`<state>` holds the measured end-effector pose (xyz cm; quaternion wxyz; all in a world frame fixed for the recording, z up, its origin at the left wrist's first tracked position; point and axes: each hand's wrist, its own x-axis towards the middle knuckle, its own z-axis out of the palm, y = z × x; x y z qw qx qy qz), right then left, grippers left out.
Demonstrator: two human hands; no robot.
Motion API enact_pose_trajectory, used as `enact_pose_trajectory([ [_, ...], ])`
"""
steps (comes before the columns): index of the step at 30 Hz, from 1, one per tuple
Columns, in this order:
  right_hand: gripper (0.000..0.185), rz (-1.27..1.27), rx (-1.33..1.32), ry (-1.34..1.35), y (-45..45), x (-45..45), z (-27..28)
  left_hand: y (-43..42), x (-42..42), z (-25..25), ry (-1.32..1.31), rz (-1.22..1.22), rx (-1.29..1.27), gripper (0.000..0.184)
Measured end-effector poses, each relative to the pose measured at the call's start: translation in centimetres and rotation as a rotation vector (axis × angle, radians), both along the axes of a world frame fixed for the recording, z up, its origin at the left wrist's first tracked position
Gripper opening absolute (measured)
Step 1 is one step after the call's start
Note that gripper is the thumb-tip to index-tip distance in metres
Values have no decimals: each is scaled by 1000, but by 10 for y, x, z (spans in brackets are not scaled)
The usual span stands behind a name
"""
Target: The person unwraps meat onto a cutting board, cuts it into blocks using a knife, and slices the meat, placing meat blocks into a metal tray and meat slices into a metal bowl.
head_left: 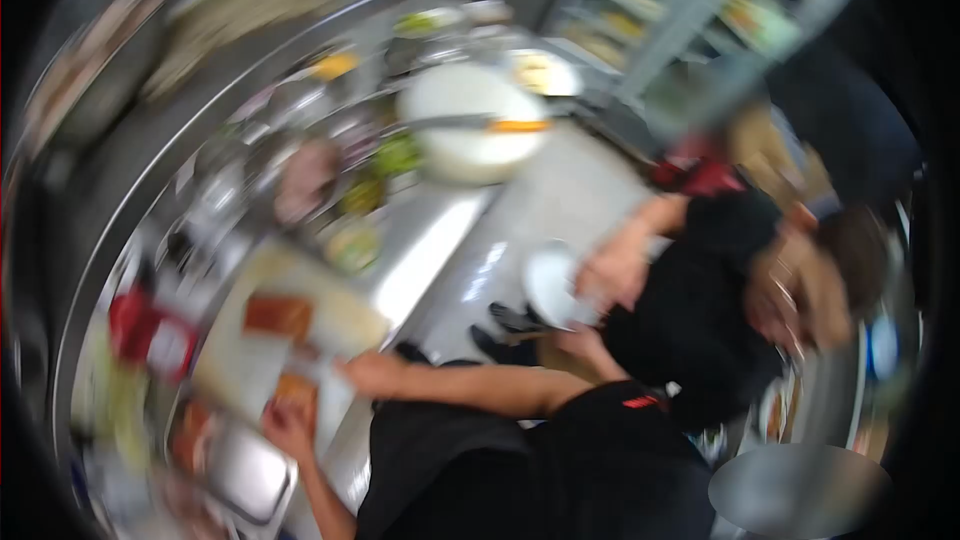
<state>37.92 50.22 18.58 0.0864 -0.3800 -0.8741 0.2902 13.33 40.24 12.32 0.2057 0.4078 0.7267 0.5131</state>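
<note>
1. Two bare hands at the pale rectangular cutting board [335, 302], left side. L hand [287, 426] has fingers on the nearer reddish-brown oblong food block [303, 388]; grasping vs. just pressing, can't tell (blur).
2. R hand [373, 375] looks curled, just right of that block; can't tell what, if anything, it grips.
3. Farther reddish-brown oblong food block [278, 315] lies untouched on bd, prob. set back so fingers have room.
4. Shiny rectangular metal tray [252, 472] sits near side, just beside bd, prob. for easy reach.
5. Edges: bd's right edge is approx. under R wrist; red container w/ white label [152, 337] limits left. Co-worker in black [690, 325] w/ white round plate [553, 285] stands right, restricting R elbow.
</note>
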Motion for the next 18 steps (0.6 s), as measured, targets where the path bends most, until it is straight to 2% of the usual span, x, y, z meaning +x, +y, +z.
enact_pose_trajectory([
  [1,24,14,62,-21,2,-1,-1,-1,-3,0,37,17,-65,27],
  [2,22,11,100,21,3,-3,-24,0,-7,-8,-43,38,-31,26],
  [3,21,4,126,-48,5,-8,-18,0,-3,9,-132,101,-36,25],
  [4,21,19,140,-43,7,-12,-9,-4,-12,-2,-225,126,-3,26],
  [5,17,5,91,-40,9,-14,12,-2,-8,23,-290,131,-36,27],
  [7,15,-4,40,-62,9,-23,64,0,-16,37,-184,66,-20,27],
  [8,15,38,37,-66,4,-24,79,0,-16,44,-189,108,-21,27],
  [11,16,17,-16,-107,-1,-30,108,14,-17,62,-117,31,3,28],
  [13,15,-8,-54,-155,-4,-37,120,22,-14,77,53,-115,-46,29],
  [14,15,-2,-49,-156,-4,-39,120,26,-10,84,-44,-107,-101,30],
  [18,15,67,1,-243,7,-39,121,31,-4,79,-60,-86,-98,28],
])
